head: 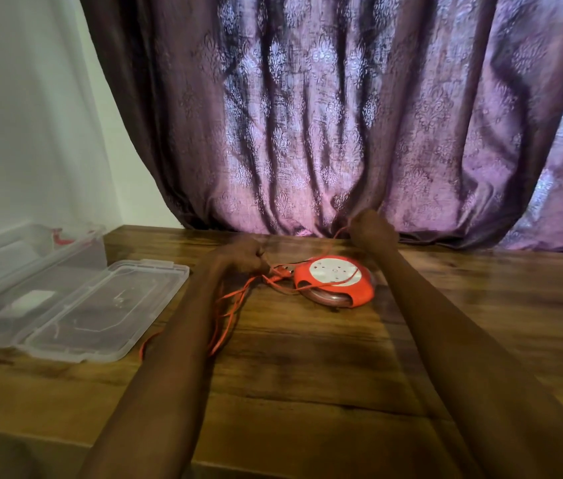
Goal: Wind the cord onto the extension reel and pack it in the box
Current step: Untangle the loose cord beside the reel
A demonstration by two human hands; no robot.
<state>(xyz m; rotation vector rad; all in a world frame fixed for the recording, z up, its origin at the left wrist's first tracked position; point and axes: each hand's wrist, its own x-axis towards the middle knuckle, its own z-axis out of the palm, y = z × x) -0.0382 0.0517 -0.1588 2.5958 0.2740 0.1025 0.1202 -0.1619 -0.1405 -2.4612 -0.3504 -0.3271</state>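
A round orange extension reel (337, 283) with a white socket face lies flat on the wooden table (307, 357). Its thin orange cord (228, 316) trails loose to the left and under my left forearm. My left hand (243, 255) grips the cord just left of the reel, near the orange plug (282, 271). My right hand (370, 228) is raised behind the reel and pinches a strand of cord that runs down to the reel's face. The clear plastic box (31, 257) stands open at the far left.
The box's clear hinged lid (107, 312) lies flat on the table beside the box. A purple patterned curtain (342, 115) hangs right behind the table's far edge. A white wall (24, 115) is at the left.
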